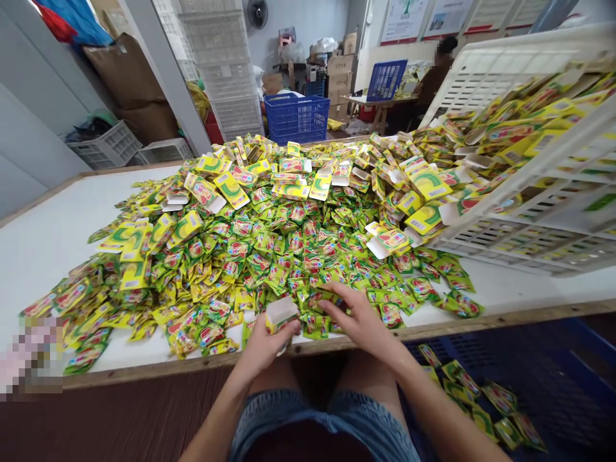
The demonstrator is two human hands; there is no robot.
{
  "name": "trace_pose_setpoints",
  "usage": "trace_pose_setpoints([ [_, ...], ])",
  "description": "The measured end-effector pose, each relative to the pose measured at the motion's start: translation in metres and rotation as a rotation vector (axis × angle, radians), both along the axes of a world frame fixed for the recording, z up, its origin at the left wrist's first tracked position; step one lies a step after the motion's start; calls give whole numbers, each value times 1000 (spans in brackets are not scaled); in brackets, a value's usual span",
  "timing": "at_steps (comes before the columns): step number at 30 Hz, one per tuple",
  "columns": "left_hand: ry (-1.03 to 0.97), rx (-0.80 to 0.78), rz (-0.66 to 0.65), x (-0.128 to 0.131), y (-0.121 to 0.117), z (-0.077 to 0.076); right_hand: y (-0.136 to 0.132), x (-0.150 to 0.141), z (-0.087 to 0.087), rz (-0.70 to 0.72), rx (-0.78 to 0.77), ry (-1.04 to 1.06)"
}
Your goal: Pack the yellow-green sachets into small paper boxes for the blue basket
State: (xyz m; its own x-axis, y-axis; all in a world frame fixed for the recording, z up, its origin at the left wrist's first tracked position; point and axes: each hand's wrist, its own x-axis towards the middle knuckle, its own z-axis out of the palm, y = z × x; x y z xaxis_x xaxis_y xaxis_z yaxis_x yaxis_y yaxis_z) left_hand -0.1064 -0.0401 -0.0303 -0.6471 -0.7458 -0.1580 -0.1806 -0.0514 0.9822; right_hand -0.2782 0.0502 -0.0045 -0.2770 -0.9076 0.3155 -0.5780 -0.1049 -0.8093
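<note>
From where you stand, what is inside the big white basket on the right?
The white basket holds heaped yellow and green cartons, with more at its open mouth. Whatever lies beneath the top layer is covered.

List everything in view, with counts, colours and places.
Table: one, white, wood-edged, centre
Sachets: many, green-yellow, heaped on table
Cartons: many, yellow-green, atop heap and in tilted crate
Tilted crate: one, white, right
Baskets: at least three, blue, behind and below table
Crate stack: one, white, behind table
Cardboard boxes: several, brown, back
Fan: one, dark, back wall
Posters: several, back right
Person: one, back right
Left hand: one, holding open carton
Right hand: one, at sachets
</note>
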Motion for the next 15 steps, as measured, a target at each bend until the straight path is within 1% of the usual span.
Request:
trace_pose_setpoints([
  [2,-4,17,-36,-10,5,-2,2,-3,19,56,-32,122],
  [4,12,11,-76,-19,10,-2,1,-2,33,131,28,351],
  [7,32,-3,-113,-27,13,-2,-2,6,40,201,154,705],
  [9,20,-21,-113,-30,14,-2,-3,12,42,222,199,832],
  [11,12,-33,-85,-30,14,-3,-2,16,44,230,211,873],
  [12,24,-30,-77,-30,15,-4,-1,17,45,237,207,861],
  [15,100,-6,-108,-31,15,-5,3,13,47,235,188,709],
])
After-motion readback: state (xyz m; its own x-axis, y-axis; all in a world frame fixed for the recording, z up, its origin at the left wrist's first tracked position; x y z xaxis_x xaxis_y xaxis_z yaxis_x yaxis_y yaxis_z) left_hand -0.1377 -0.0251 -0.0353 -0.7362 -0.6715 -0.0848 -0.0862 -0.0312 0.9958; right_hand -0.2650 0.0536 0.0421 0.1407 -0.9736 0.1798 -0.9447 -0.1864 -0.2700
